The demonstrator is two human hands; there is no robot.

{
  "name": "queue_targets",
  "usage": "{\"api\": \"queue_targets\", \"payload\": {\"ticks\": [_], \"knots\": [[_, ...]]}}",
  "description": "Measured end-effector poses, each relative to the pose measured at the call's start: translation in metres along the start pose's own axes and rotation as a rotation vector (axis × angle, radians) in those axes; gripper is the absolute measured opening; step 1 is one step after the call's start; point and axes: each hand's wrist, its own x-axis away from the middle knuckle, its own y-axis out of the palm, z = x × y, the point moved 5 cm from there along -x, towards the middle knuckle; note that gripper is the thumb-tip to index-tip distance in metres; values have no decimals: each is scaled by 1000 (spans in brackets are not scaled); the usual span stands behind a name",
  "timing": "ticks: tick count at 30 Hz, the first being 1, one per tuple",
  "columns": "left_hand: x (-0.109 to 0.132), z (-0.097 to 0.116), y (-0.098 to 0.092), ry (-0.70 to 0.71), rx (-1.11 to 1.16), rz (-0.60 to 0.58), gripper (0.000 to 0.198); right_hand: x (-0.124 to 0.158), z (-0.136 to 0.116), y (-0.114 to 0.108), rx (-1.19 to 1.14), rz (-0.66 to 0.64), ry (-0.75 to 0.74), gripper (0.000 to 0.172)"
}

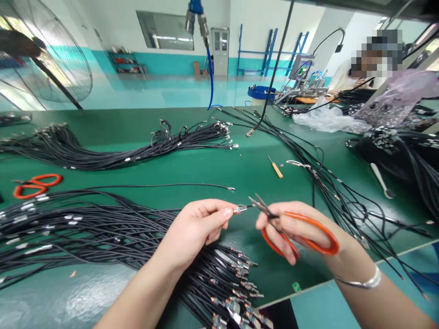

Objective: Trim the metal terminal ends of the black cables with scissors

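Observation:
Between thumb and fingers, my left hand (202, 224) pinches the end of a black cable close to its silver metal connector (240, 209). Orange-handled scissors (308, 226) are in my right hand (291, 228), with fingers through the loops. Their blades are parted and point left, right by a thin dark tip that sticks out of the connector; whether they touch it I cannot tell. Under my left forearm lies a thick bundle of black cables (137, 228), its metal ends (240, 283) fanned out toward the table's front edge. One single cable (171, 185) stretches across just beyond my left hand.
Another cable bundle (144, 153) lies farther back on the green table (212, 173). A second pair of scissors (37, 185) is at left. A wooden-handled pick (275, 168), a brush (381, 180) and loose cables (318, 183) lie at right. A hose (274, 68) hangs overhead. A person sits back right.

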Motion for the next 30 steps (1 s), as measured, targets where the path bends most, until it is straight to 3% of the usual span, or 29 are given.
{"api": "queue_targets", "payload": {"ticks": [3, 7, 17, 30], "knots": [[5, 2, 5, 5, -148, -59, 23, 28, 13, 4, 45, -74, 206, 41], [12, 9, 13, 103, -356, -114, 19, 44, 18, 12, 37, -79, 330, 35], [22, 21, 24, 140, -649, -238, 21, 44, 26, 23, 94, -56, 347, 32], [26, 20, 24, 132, -685, -238, 23, 46, 26, 26, 196, -45, 299, 34]]}}
